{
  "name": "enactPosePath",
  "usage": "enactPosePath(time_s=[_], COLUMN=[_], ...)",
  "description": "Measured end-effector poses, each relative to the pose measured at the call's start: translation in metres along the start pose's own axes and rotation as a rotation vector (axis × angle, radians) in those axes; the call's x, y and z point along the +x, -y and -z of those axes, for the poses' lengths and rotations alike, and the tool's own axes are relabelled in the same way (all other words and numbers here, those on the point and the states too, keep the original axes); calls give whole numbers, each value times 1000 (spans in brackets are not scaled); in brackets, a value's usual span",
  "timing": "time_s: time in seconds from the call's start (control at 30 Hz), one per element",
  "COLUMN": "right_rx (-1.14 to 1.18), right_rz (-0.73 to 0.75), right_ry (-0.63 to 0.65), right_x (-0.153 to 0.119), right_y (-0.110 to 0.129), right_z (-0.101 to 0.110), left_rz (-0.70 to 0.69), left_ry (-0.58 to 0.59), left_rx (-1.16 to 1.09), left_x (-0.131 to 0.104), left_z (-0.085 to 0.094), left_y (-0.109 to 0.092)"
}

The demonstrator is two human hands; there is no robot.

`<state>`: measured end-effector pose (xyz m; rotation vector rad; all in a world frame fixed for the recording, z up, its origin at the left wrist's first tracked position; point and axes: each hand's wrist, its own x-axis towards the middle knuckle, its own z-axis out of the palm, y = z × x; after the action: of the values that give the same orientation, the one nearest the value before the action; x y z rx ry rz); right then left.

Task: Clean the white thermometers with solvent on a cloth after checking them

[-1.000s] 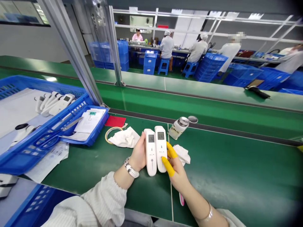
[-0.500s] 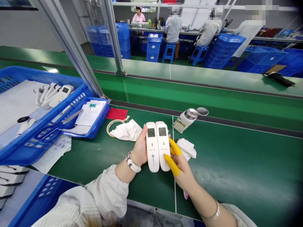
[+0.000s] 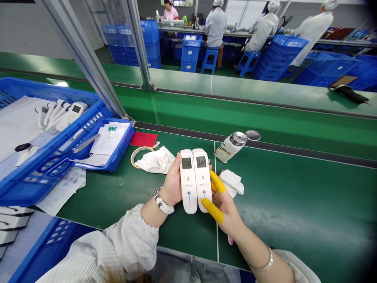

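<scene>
Side by side over the green bench stand two white handheld thermometers, a left one (image 3: 188, 196) and a right one (image 3: 203, 182), their small screens facing me and both lit with similar characters. My left hand (image 3: 172, 184) is closed around the left one from its side; its fingers behind are hidden. Yellow finger cots cover some fingers of my right hand (image 3: 225, 206). Its thumb presses the lower front of the right thermometer, with other fingers at its edge and back. A crumpled white cloth (image 3: 232, 184) lies just beyond the right hand.
Behind the hands are a dispenser bottle (image 3: 231, 146) with its lid up, a tape roll (image 3: 134, 159), another white cloth (image 3: 156, 160) and a red card (image 3: 143, 139). Blue baskets (image 3: 88, 127) with thermometers and papers fill the left, beside a metal post (image 3: 85, 59). Co-workers sit far back.
The view has shifted slightly. My right thumb has slid a little left and down on the right thermometer; both thermometers stay held together.
</scene>
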<state>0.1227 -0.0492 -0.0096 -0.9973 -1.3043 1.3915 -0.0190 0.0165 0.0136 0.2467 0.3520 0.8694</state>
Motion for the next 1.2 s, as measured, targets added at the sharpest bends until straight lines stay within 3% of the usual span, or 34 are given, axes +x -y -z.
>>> enactPosePath(time_s=[0.43,0.97,1.2], right_rx=[42,-24,7], right_rz=[-20,-28,-46], right_ry=[-119,-130,-37], right_x=[-7,-7,-3], right_y=[-29,-26,-3], right_z=[15,15,4], left_rz=[20,-10,-15], left_ry=[28,25,13], left_rx=[-12,29,31], left_x=[-1,-2,-1], left_z=[-3,-3,-1], left_y=[-1,0,1])
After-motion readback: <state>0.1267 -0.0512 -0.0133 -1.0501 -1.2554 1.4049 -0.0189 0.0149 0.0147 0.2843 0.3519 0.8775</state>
